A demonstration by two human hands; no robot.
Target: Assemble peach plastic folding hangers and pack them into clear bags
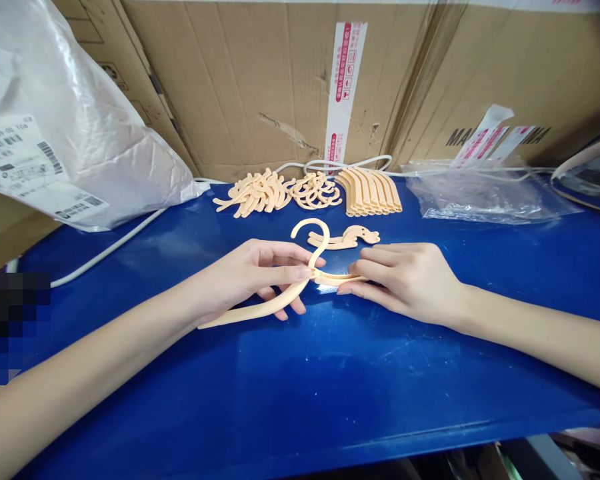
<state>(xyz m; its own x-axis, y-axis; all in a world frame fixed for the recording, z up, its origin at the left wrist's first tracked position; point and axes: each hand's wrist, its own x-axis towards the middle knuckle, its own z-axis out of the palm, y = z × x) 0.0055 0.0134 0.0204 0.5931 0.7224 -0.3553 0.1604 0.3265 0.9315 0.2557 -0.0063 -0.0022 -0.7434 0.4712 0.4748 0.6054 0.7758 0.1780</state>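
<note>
Between my hands is a cream plastic clothes hanger (260,311) with a curved hook on top and two arms spreading left and right. My left hand (265,273) pinches it at the joint below the hook, thumb on the near side. My right hand (400,277) grips its right arm, whose outer end is hidden by the fingers. Just behind the hanger lie a few flat, curved cream pieces (363,235), one with small holes. Farther back are a loose pile of short arm pieces (257,192), a pile of hooks (316,192) and a neat stack of curved arms (373,192).
The blue table (300,400) runs up to large cardboard boxes (260,80). A white plastic parcel bag (105,133) leans at the left. A clear plastic bag (480,193) lies at the back right, beside a rounded object (590,173). A white cable (115,247) crosses the table's left.
</note>
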